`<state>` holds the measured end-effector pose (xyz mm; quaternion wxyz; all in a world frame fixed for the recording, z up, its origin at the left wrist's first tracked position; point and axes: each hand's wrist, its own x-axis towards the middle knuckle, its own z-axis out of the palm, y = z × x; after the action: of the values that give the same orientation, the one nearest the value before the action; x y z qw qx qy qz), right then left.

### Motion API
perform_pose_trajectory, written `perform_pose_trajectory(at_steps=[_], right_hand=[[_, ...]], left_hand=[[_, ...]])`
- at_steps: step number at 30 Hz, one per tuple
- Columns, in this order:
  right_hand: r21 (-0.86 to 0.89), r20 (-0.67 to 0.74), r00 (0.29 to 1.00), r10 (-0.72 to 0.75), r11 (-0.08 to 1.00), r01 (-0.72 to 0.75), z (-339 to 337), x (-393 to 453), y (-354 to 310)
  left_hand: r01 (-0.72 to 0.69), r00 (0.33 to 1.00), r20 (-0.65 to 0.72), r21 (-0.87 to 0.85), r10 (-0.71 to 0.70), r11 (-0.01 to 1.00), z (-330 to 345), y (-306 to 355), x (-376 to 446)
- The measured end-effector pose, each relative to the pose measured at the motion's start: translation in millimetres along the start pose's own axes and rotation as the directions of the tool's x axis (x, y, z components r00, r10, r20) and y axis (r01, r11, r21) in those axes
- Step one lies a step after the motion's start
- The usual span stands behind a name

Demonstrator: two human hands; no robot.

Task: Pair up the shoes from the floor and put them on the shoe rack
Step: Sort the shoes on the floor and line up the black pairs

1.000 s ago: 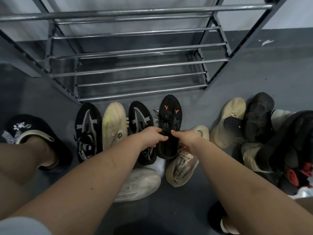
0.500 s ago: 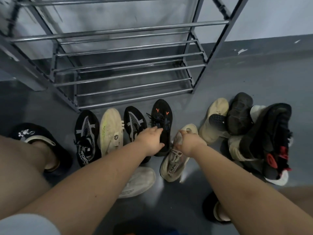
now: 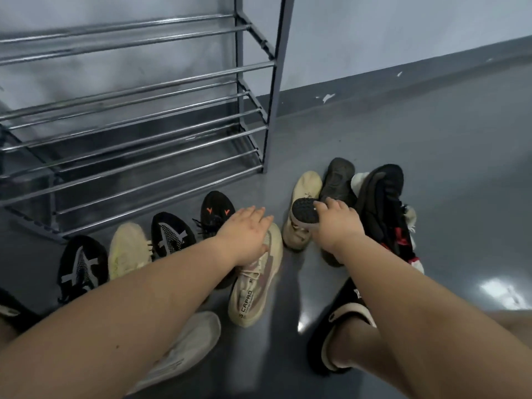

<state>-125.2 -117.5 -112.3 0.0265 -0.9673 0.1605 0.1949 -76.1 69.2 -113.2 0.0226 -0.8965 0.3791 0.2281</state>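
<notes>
The left hand (image 3: 247, 234) lies flat, fingers straight, on the beige sneaker (image 3: 256, 280) on the floor. Beyond, the right hand (image 3: 335, 223) grips a dark-soled shoe (image 3: 303, 213) in the pile — the shoe rack (image 3: 144, 133) stands behind.

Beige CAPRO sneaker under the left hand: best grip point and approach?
Likely the heel collar, from above on the near side. The beige CAPRO sneaker lies upright, toe toward the rack, heel nearest the person. The left hand rests flat over its forefoot, leaving the opening exposed to hook or pinch.
</notes>
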Motion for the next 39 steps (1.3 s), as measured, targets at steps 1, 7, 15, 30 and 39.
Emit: perform_pose_trajectory(at_steps=[1, 7, 15, 30, 39], right_hand=[[0.001, -0.023, 0.999, 0.022, 1.000, -0.022, -4.2, -0.3, 11.3], [0.081, -0.071, 0.991, 0.117, 0.991, -0.111, -3.7, -17.6, 74.7], [0.311, -0.170, 0.929, 0.329, 0.912, -0.267, 18.2, -27.6, 126.8], [0.692, -0.055, 0.875, 0.480, 0.650, -0.314, 40.9, 10.5, 166.4], [0.773, -0.121, 0.869, 0.479, 0.595, -0.221, 23.2, 22.8, 153.1]], left_hand=[[-0.001, 1.000, -0.001, 0.002, 0.001, 1.000, -5.4, 5.5, 5.6], [-0.036, 0.999, -0.001, 0.005, 0.036, 0.999, -19.5, 43.9, 33.6], [-0.067, 0.997, 0.048, -0.016, 0.068, 0.998, -21.5, 93.3, 70.5], [0.127, 0.988, 0.044, -0.761, -0.145, 0.636, -43.0, 166.3, 174.4], [0.118, 0.990, 0.108, -0.986, -0.087, 0.120, -36.0, 158.4, 160.8]])
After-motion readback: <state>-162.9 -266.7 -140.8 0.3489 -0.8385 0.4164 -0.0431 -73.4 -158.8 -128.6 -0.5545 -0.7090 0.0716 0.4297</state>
